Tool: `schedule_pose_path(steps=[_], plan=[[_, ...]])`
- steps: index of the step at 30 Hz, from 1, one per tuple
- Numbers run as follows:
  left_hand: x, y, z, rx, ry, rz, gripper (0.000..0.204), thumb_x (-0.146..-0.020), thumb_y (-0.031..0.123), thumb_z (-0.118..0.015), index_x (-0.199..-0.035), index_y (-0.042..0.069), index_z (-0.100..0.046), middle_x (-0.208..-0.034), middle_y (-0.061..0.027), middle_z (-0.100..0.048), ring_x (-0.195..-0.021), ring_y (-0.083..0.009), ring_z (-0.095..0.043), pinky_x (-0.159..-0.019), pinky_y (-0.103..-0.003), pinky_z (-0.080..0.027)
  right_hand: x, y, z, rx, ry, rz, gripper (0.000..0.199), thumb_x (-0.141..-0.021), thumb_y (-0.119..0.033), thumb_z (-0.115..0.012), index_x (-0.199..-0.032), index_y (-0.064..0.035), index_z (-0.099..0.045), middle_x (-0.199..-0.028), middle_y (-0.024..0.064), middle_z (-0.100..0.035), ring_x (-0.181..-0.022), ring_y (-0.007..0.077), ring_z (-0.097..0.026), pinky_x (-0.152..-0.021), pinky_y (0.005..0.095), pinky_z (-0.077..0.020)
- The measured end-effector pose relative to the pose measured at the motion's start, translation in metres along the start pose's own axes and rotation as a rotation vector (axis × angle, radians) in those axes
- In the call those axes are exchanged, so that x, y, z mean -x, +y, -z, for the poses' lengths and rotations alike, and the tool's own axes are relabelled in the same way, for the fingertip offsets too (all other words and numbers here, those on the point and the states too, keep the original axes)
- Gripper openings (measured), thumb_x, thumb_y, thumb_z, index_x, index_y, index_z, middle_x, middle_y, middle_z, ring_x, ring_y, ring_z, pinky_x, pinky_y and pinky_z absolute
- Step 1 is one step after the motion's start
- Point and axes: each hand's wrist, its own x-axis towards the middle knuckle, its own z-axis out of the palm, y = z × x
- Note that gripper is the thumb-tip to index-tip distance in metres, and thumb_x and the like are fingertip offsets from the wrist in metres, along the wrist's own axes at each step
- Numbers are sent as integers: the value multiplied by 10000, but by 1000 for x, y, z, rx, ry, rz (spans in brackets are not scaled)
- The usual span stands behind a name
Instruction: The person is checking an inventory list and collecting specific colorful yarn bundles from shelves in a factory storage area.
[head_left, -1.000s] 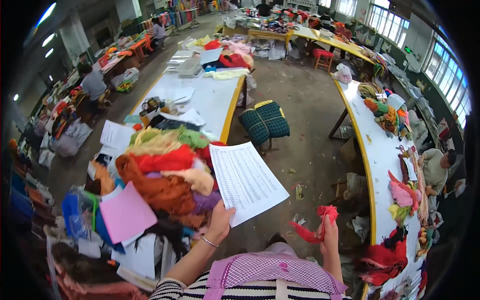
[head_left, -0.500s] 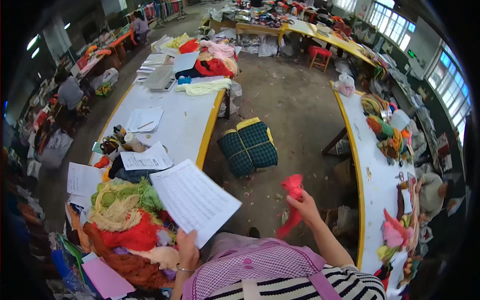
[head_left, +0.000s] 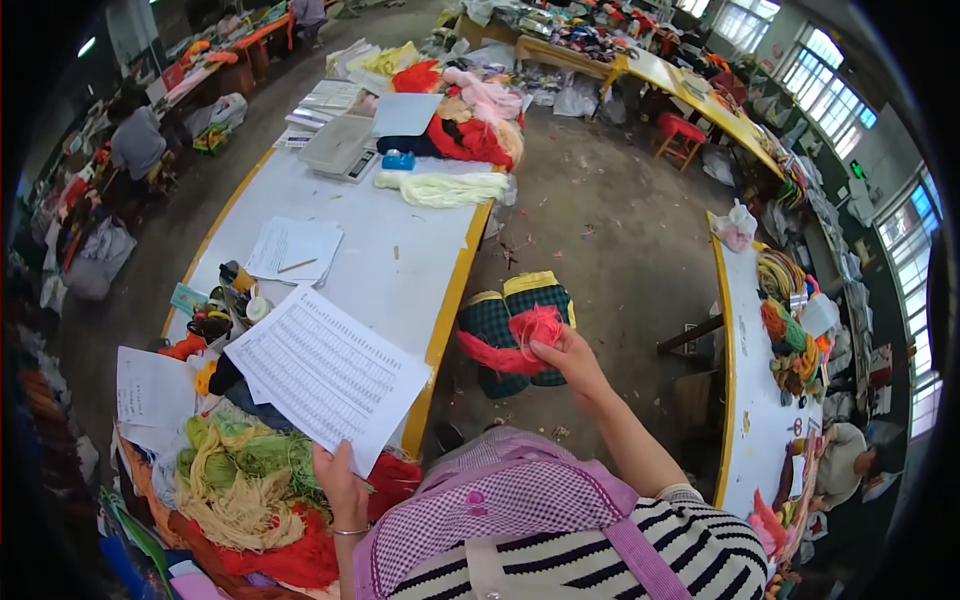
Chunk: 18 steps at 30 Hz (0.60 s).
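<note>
A white sheet printed with a table (head_left: 325, 365) is pinched at its lower edge by my left hand (head_left: 342, 485), above the near end of the left table. Below and beside it lies a heap of yarn in green, cream (head_left: 245, 510) and red. My right hand (head_left: 572, 362) grips a skein of coral-red yarn (head_left: 505, 358), one end bunched at the fingers and the other trailing to the left. The skein hangs in front of a bundle of dark green checked cloth (head_left: 487, 318) with yellow edges, which stands on the floor.
On the left table (head_left: 345, 235) are papers with a pencil (head_left: 297, 265), a clear plastic tray (head_left: 338, 145) and pale yellow yarn (head_left: 440, 188). Another yellow-edged table (head_left: 745, 400) with yarn stands right. A red stool (head_left: 680, 135) is farther back. Other people sit left and right.
My right hand has moved left with the red yarn, now in front of the cloth bundle. The sheet in my left hand has shifted left over the table. The view has turned slightly.
</note>
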Motion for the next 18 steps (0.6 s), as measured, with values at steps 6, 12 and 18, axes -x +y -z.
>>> schedule_pose_path(steps=[6, 12, 18], plan=[[-18, 10, -7, -68, 96, 17, 330, -857, -77, -445, -1187, -58, -450, -1154, -121, -552, -1022, -177, -544, -916, -297, -419, -77, -16, -36, 45, -107, -86, 344, -847, -128, -651, -1149, -52, -505, -950, 4, -617, -825, 75, -601, -667, 206, -491], [-1, 2, 6, -328, 320, -15, 384, -884, -35, -432, -1266, -59, -405, -1152, -137, -546, -1016, -172, -532, -906, -288, -409, -188, -20, -57, 79, -171, -86, 255, -828, -121, -658, -1060, -83, -560, -864, -9, -620, -714, 62, -592, -593, 188, -487], [-6, -42, 0, -446, 419, -17, 409, -894, -19, -427, -1298, -60, -384, -1166, -135, -542, -1020, -172, -529, -892, -282, -410, -351, -37, -67, 50, -121, -16, 176, -806, -123, -676, -954, -70, -597, -819, -8, -623, -640, 69, -587, -547, 192, -496]])
